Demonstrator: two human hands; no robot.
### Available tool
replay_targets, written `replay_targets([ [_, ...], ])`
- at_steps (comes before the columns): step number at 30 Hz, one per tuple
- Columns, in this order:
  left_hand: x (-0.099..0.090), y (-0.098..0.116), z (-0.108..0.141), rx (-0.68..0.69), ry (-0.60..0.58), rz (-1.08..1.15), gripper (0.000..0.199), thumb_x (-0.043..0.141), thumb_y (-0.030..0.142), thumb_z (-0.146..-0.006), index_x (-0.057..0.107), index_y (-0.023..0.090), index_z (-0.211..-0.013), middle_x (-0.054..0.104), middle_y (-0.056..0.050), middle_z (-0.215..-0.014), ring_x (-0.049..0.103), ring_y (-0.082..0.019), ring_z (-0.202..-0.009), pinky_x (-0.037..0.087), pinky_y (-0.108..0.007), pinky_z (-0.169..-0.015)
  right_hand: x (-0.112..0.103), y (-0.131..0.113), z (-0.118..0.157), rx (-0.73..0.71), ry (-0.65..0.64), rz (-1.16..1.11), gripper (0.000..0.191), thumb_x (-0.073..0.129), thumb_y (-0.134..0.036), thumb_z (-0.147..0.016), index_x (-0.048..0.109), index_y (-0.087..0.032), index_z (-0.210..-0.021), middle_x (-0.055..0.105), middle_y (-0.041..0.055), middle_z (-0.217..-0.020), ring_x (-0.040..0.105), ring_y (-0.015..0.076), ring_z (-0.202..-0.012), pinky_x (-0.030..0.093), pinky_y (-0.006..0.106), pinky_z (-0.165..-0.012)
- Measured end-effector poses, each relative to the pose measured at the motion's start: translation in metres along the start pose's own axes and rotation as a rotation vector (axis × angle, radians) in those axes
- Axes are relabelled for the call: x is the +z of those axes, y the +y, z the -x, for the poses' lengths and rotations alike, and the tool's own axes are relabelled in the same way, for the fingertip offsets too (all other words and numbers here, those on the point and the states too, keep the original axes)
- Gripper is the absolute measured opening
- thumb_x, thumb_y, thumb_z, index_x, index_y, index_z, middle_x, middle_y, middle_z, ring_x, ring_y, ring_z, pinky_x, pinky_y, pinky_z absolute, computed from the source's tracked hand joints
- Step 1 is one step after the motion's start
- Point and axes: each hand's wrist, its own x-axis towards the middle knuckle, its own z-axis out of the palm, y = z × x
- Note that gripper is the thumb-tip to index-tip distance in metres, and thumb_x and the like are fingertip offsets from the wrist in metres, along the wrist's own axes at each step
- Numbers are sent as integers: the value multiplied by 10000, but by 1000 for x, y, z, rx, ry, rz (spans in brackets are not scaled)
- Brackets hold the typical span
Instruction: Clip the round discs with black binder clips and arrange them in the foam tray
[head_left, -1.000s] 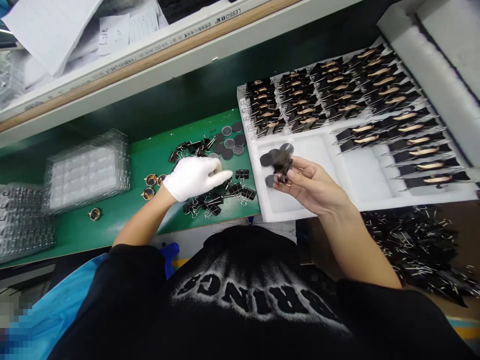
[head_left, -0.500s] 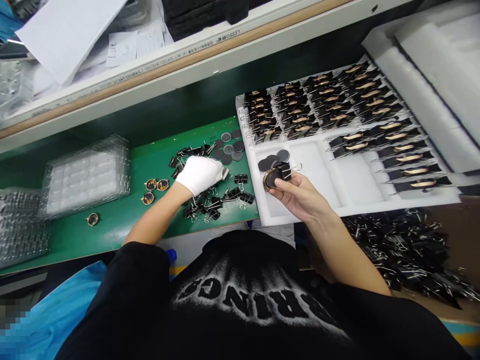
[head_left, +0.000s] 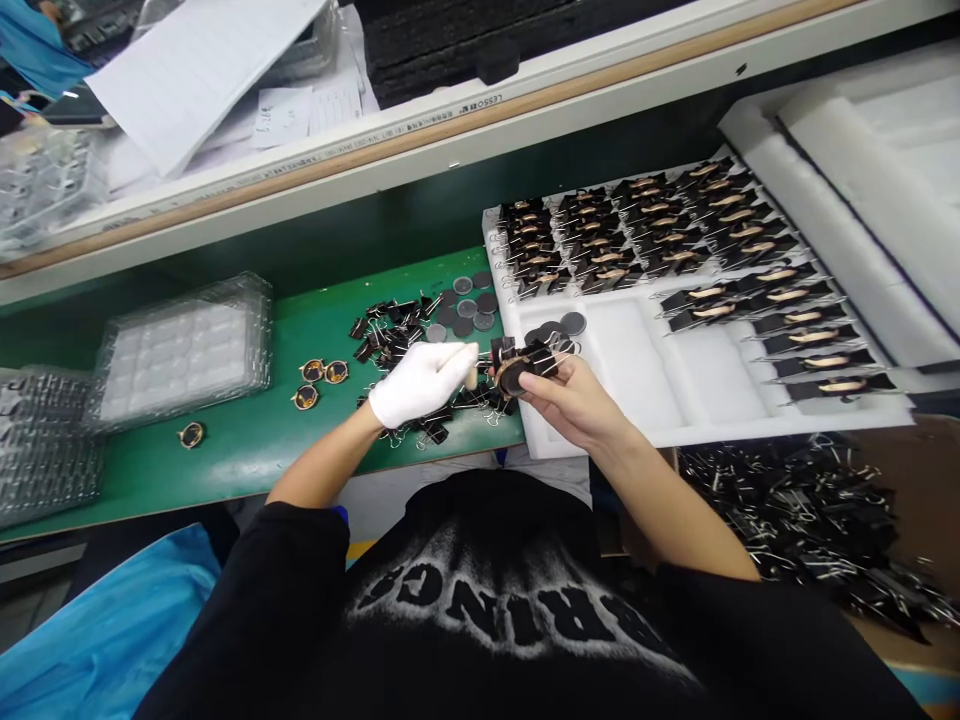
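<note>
My bare right hand [head_left: 581,408] grips a round watch case [head_left: 511,378] with a gold-coloured rim and a dark disc on its face. One black binder clip [head_left: 541,358] is clamped on the right side of that case. My left hand [head_left: 424,384], in a white glove, pinches the wire handles of another binder clip [head_left: 501,350] at the left edge of the case. Whether this clip's jaws are around the rim I cannot tell. Loose binder clips [head_left: 390,325] lie behind and under my left hand. Dark round discs [head_left: 486,302] are scattered beyond it.
A white foam tray [head_left: 660,425] on the right holds rows of clipped pieces [head_left: 667,205] and a few discs [head_left: 573,322]. Several gold-rimmed round pieces [head_left: 306,397] lie left on the green bench [head_left: 247,440], near stacked clear trays [head_left: 187,350]. A box of binder clips [head_left: 817,510] stands lower right.
My left hand has moved right from the clip pile, bringing a binder clip to the watch case. My right hand has shifted slightly left with the case. The camera view has shifted a little.
</note>
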Motion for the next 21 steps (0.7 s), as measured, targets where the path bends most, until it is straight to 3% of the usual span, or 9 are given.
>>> replay_targets([
  [3, -7, 7, 1, -104, -144, 36, 658, 368, 606, -1049, 477, 200, -543, 486, 6, -539, 438, -111, -519, 377, -295, -576, -8, -9, 5, -5, -31, 194, 360, 966, -391, -698, 827, -227, -987, 820, 71, -1050, 767, 224, -975, 624, 369, -948],
  [7, -5, 16, 2, -191, -200, -103, 635, 542, 639, -946, 302, 210, -543, 259, 50, -524, 223, -85, -506, 172, -303, -503, -10, -20, 12, -42, -68, 364, 357, 953, -378, -718, 834, -219, -1015, 813, 76, -1057, 769, 238, -956, 638, 352, -885],
  [11, -1, 16, 5, -144, -224, -76, 591, 570, 627, -918, 354, 202, -569, 281, 55, -546, 246, -83, -532, 180, -289, -512, -8, -20, 16, -61, -93, 390, 339, 925, -376, -756, 835, -220, -1044, 816, 72, -1035, 776, 235, -964, 642, 332, -874],
  [17, 6, 10, 8, -41, -125, -277, 544, 542, 602, -891, 347, 206, -573, 323, 51, -495, 276, -92, -504, 207, -286, -535, -10, -13, 16, -61, -24, 446, 529, 944, -483, -694, 824, -185, -1114, 808, 115, -1105, 770, 300, -1005, 646, 439, -919],
  [21, 14, 9, 10, -49, -109, -345, 494, 503, 577, -869, 323, 221, -576, 293, 47, -497, 254, -104, -501, 202, -295, -544, -10, -13, 16, -29, -62, 475, 463, 925, -489, -717, 834, -179, -1047, 814, 115, -1037, 767, 285, -931, 651, 424, -851],
])
